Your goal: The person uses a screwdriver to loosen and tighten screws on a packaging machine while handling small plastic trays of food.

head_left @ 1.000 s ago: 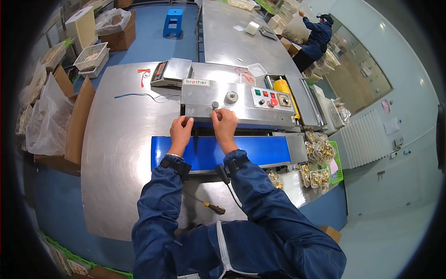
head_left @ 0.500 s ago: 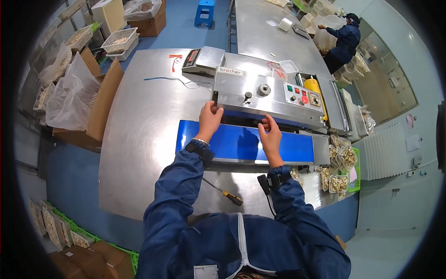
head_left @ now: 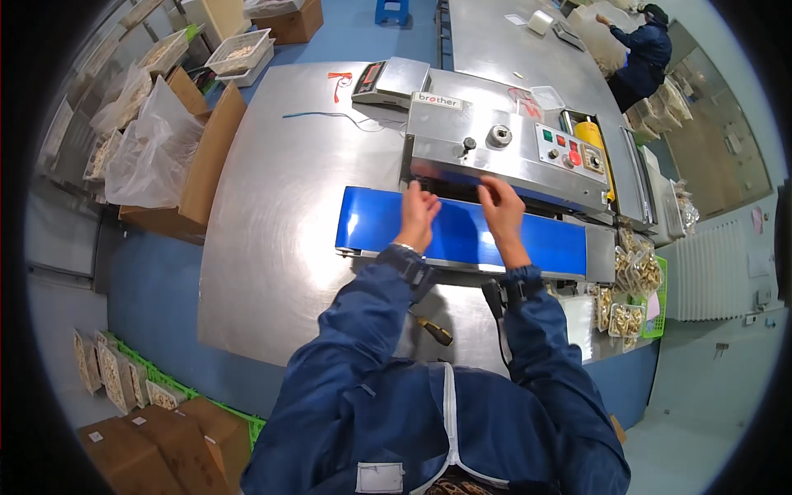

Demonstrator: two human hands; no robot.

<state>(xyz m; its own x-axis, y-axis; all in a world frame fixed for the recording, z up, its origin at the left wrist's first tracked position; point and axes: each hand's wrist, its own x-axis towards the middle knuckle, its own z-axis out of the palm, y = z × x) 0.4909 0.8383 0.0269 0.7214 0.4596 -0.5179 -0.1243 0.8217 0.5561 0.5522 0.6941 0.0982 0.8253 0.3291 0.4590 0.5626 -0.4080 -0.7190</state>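
Observation:
My left hand (head_left: 418,213) and my right hand (head_left: 501,206) hover side by side over the blue conveyor belt (head_left: 371,223), fingertips up at the front slot of the steel sealing machine (head_left: 511,161). The left fingers are spread and hold nothing I can see. The right fingers curl toward the thumb; whether they pinch anything is unclear. The machine's button panel (head_left: 569,150) lies to the right of my hands.
A weighing scale (head_left: 392,80) stands behind the machine. A screwdriver (head_left: 433,331) and a black cable (head_left: 495,305) lie near the steel table's front edge. A green basket of packets (head_left: 637,301) sits right, a bag-lined cardboard box (head_left: 206,157) left. Another person (head_left: 643,54) works far back.
My hands have come off the machine's front edge and moved closer together above the belt. My view has shifted, so the table sits lower and more central.

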